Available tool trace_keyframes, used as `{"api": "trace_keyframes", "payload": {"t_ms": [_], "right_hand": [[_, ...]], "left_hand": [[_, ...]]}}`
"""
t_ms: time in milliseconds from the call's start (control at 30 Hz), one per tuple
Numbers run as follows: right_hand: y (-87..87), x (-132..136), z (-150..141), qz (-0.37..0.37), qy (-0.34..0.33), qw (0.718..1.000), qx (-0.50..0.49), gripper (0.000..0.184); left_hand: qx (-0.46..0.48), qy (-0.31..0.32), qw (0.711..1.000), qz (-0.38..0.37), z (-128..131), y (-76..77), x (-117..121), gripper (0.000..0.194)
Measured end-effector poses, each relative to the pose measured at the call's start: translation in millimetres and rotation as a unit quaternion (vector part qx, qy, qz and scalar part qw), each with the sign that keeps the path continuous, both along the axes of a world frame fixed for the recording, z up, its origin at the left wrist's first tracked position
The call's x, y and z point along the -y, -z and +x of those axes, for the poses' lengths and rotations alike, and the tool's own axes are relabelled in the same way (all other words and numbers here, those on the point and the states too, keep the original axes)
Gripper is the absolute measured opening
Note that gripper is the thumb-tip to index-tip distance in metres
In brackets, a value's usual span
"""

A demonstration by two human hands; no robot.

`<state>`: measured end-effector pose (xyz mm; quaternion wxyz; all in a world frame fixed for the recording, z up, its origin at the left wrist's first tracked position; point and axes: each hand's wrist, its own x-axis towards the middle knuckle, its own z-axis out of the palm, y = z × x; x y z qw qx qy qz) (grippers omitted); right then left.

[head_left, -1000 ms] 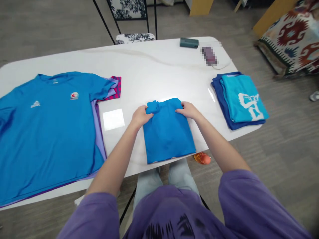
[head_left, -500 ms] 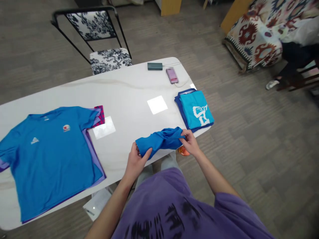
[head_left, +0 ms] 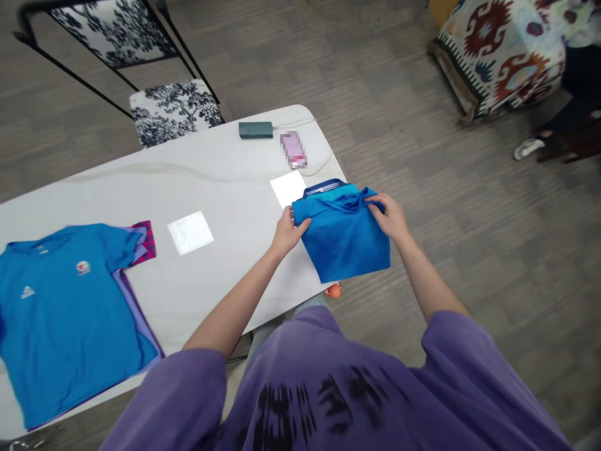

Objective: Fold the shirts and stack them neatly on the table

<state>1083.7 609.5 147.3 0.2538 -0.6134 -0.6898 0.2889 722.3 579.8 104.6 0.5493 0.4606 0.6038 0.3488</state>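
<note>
A folded blue shirt [head_left: 350, 244] hangs spread between my two hands at the table's right end. My left hand [head_left: 287, 233] pinches its upper left corner, thumb in front. At the upper right my right hand [head_left: 389, 216] grips the bunched top edge. Behind and under this shirt is a pile of folded clothes [head_left: 323, 186], mostly hidden; a dark blue edge and a strip of lighter blue show. I cannot tell whether the held shirt touches the pile. On the left, a blue T-shirt [head_left: 79, 313] lies flat over purple and red-checked garments.
The white table [head_left: 225, 250] runs from left to right. Near its far edge lie a dark green box [head_left: 255, 129] and a blurred pink phone [head_left: 293, 150] with a cable. A patterned chair [head_left: 176, 109] stands behind. Far right, a person's leg and shoe [head_left: 528, 148] show beside a patterned cover [head_left: 507, 59].
Both hands have moved right and away from my body, bringing the blue shirt over the folded pile. The shirt now hangs opened out downward instead of bunched. The view has shifted right.
</note>
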Motion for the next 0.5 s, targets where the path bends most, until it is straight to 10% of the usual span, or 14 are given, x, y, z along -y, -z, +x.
{"api": "trace_keyframes", "payload": {"t_ms": [100,200,367,500], "right_hand": [[48.1,-32.5,-12.2,-0.023,-0.004,0.991,0.129,0.062],[83.3,-24.8,-39.8,-0.052,-0.056,0.98,0.184,0.074],[120.0,5.6,-79.6,-0.11,-0.119,0.961,0.225,0.088],[127.4,23.5,-95.9,-0.083,-0.09,0.953,0.276,0.09]], "left_hand": [[-0.117,-0.044,0.991,-0.05,9.3,62.9,-34.0,0.097],[-0.184,0.005,0.979,-0.092,-9.8,88.5,-1.5,0.099],[-0.285,0.072,0.944,-0.15,-92.8,75.5,147.9,0.083],[-0.364,-0.027,0.893,-0.264,-179.7,37.3,286.2,0.072]]}}
